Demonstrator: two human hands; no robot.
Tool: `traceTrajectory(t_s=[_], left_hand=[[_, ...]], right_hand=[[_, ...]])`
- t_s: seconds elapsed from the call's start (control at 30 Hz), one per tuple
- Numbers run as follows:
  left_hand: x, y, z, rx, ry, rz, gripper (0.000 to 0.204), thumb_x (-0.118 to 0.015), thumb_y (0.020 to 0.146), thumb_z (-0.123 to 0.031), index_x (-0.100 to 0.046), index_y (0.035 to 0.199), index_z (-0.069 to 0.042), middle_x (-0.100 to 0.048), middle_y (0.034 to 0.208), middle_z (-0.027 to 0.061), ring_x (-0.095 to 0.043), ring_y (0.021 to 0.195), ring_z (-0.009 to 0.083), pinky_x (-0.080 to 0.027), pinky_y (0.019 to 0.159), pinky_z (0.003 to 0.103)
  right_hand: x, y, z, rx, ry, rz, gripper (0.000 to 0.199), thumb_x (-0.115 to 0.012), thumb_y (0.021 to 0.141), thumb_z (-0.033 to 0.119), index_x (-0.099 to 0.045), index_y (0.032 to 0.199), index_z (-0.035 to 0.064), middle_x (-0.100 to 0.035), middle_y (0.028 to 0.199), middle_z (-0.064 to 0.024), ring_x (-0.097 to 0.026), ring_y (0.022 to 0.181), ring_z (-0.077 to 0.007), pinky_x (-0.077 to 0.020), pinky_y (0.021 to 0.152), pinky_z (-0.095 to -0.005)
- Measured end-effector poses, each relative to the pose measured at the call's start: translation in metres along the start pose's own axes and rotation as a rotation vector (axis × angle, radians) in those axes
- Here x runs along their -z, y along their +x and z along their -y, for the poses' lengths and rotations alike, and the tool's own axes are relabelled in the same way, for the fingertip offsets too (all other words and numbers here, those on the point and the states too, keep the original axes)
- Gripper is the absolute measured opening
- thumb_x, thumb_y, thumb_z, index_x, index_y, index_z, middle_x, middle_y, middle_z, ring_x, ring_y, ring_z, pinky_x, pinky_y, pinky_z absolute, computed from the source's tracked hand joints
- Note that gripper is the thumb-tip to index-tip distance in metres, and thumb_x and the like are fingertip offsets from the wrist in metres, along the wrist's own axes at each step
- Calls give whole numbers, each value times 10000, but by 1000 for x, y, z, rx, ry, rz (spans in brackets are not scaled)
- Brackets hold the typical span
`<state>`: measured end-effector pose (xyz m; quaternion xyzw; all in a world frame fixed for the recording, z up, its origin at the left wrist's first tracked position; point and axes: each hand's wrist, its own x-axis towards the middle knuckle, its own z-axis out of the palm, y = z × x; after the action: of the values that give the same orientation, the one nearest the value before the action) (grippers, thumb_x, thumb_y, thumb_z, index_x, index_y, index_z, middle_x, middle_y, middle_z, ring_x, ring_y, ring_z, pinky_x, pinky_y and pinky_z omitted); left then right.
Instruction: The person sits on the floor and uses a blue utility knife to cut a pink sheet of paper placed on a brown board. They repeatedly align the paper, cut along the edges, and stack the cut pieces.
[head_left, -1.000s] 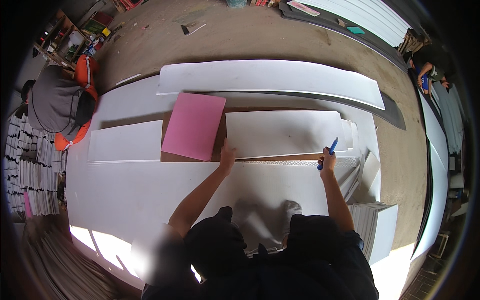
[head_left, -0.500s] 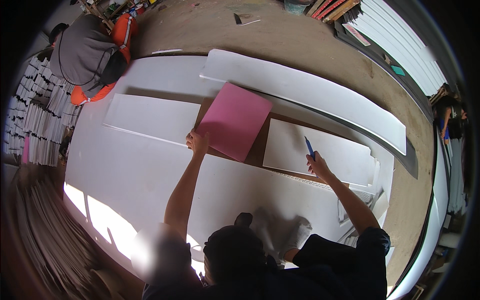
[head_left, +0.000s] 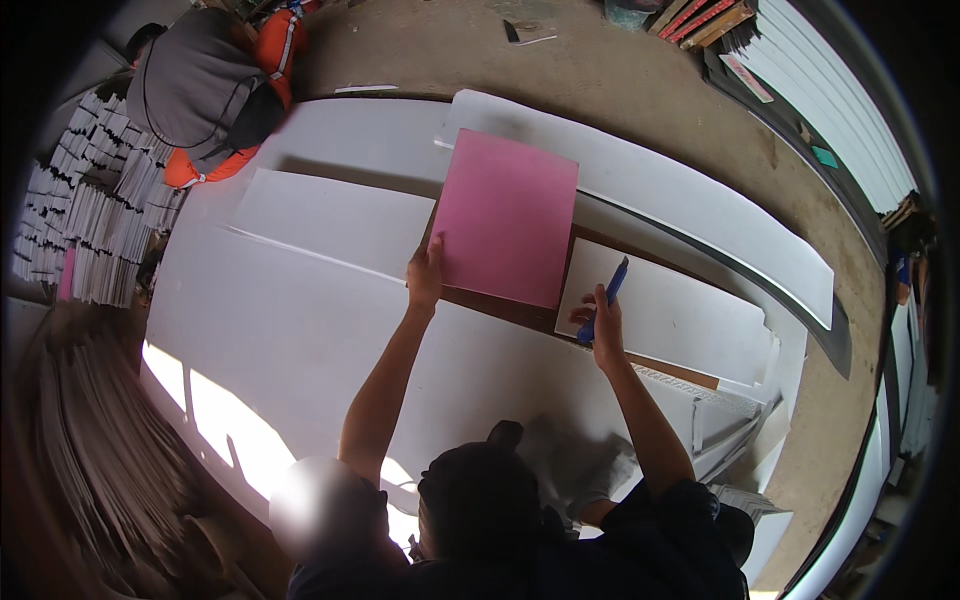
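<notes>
A pink rectangular board (head_left: 508, 220) is raised at a tilt over the middle of the white sheets. My left hand (head_left: 425, 275) pinches its left edge near the lower corner, thumb lying on the pink face. In my right hand (head_left: 605, 330) is a blue utility knife (head_left: 618, 285), its tip pointing up and away from me; some of the fingers are spread around the handle. Beneath the pink board runs a brown strip (head_left: 520, 312). A white panel (head_left: 340, 215) lies to its left and another white panel (head_left: 680, 315) to its right, under my right hand.
A large white sheet (head_left: 290, 320) spreads under everything. Beyond the panels lies a long white strip (head_left: 690, 205). At the far left a person (head_left: 200, 90) in grey and orange crouches beside stacked white sheets (head_left: 100, 220). White offcuts (head_left: 740, 435) lie at the right.
The pink board has been lifted and turned more upright, shifting right with my left hand. My right hand with the knife has moved left, closer to the board.
</notes>
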<state>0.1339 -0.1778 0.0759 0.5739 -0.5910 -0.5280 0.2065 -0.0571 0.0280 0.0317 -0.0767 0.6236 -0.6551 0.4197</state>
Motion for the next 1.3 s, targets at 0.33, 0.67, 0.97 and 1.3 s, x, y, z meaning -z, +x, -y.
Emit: traceTrajectory(t_s=[0.33,0.67,0.97,1.3], left_hand=[[-93,-91,-18,-402,-179,929,324,-417,906,-323,-476,1106,-75,-513,1014,37,-492,869,100,-403,795,272],[-127,-13,74,-242,-332,452,380,-405,917,-265,-420,1237,-61,-474,1195,96,-453,1095,182,-341,933,311],[-185,-26,60,-530,313,381,640,-557,815,-293,-241,1346,-125,-302,1244,163,-327,1140,301,-276,959,401],[-190,-31,62,-550,370,343,702,-600,784,-285,-232,1343,-73,-283,1217,189,-314,1121,337,-277,946,431]], right_hand=[[3,-17,82,576,451,-259,238,-617,801,111,-380,814,106,-514,907,-44,-530,865,-141,-398,799,-272],[213,-15,36,184,9,-245,185,-612,799,106,-429,819,118,-467,773,23,-469,700,-54,-383,599,-198],[207,24,15,85,-429,-259,215,-621,798,185,-444,857,79,-414,705,36,-404,607,-51,-360,529,-221],[217,32,-13,362,-998,-511,366,-690,716,151,-476,968,-5,-483,785,-76,-476,685,-174,-422,655,-311]])
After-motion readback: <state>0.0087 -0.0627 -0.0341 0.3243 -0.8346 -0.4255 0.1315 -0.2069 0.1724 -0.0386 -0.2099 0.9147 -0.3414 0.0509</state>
